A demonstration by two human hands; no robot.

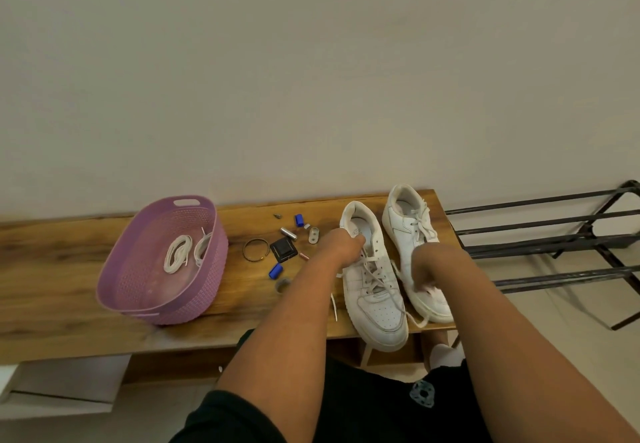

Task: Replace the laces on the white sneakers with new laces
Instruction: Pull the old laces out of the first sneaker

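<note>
Two white sneakers stand side by side on the right end of the wooden bench (pixel 69 262), both laced with worn white laces. My left hand (pixel 343 245) grips the left sneaker (pixel 377 307) at its tongue and upper eyelets. My right hand (pixel 429 266) is blurred, its fingers pointing down over the front of the right sneaker (pixel 405 224). Whether it holds a lace is unclear. Loose lace ends trail off the bench's front edge. Two coiled new white laces (pixel 178 254) lie in the purple basket (pixel 156 304) on the left.
Small items lie between basket and sneakers: a bracelet (pixel 255 250), a black square piece (pixel 284 250), blue caps (pixel 276 270) and a metal cylinder (pixel 289 233). A black metal shoe rack (pixel 540 245) stands right of the bench. A wall rises behind.
</note>
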